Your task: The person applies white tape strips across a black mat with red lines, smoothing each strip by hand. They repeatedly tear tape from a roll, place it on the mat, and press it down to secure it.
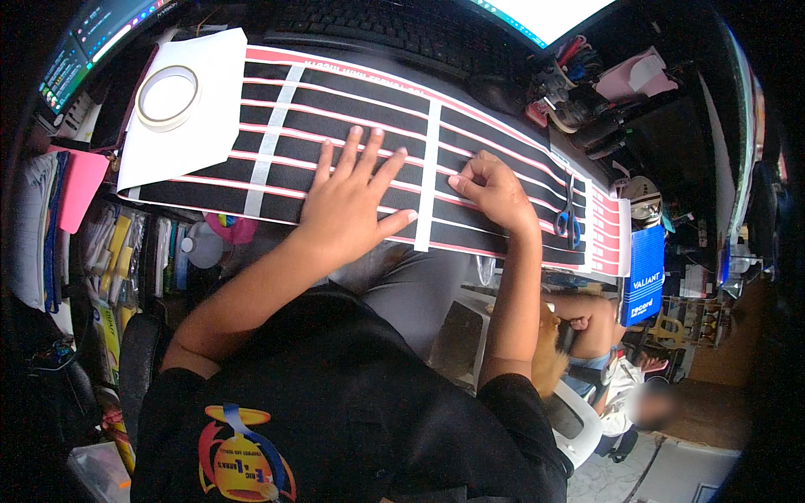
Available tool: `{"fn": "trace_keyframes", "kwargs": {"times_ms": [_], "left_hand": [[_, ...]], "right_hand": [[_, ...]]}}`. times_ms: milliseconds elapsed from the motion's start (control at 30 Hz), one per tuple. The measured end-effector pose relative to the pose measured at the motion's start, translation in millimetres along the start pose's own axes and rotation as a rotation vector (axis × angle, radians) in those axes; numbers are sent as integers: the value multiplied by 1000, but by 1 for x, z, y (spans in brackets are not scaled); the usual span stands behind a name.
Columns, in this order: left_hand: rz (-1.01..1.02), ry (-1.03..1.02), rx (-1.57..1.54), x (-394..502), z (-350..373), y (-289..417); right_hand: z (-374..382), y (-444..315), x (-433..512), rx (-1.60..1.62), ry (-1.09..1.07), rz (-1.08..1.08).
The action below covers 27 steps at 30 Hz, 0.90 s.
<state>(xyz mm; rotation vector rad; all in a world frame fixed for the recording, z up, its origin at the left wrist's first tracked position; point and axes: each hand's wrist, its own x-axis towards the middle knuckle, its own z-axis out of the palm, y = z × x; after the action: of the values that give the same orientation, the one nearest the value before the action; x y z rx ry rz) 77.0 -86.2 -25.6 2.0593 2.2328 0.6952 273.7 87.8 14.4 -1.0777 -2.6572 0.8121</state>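
A long printed sheet with red and white lines (pixel 610 232) stretches across in front of me, bearing several rows of black ribbed strips (pixel 377 113). Bands of pale tape (pixel 427 176) cross the rows. My left hand (pixel 352 195) rests on the strips, palm down with fingers spread, left of the middle band. On the other side of that band, my right hand (pixel 497 192) touches the strips with its fingers curled in; nothing shows in it. Scissors with blue handles (pixel 568 223) lie at the right end. A tape roll (pixel 168 99) sits on white paper (pixel 207 138) at the left end.
Beyond the sheet are a black keyboard (pixel 371 31) and a bright monitor (pixel 553 16). A pen holder (pixel 572 60) stands far right; a blue record book (pixel 643 276) is by the sheet's right end. A person (pixel 622 383) and a brown furry animal (pixel 550 358) are lower right.
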Motion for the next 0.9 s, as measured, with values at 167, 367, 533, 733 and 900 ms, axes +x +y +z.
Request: {"fn": "trace_keyframes", "kwargs": {"times_ms": [167,367,533,733,900], "left_hand": [[-308,8,146,-13,-18,-16],[-363,-53,172,-29,-32,-36],[-246,-124,131,-28,-26,-12],[-121,-171,48,-20,-17,11],[-23,-168,19,-12,-7,22]], "right_hand": [[1,3,-2,16,38,4],[4,3,-1,28,70,60],[4,4,-1,31,68,59],[6,7,-1,52,64,45],[6,4,-1,35,81,38]]}}
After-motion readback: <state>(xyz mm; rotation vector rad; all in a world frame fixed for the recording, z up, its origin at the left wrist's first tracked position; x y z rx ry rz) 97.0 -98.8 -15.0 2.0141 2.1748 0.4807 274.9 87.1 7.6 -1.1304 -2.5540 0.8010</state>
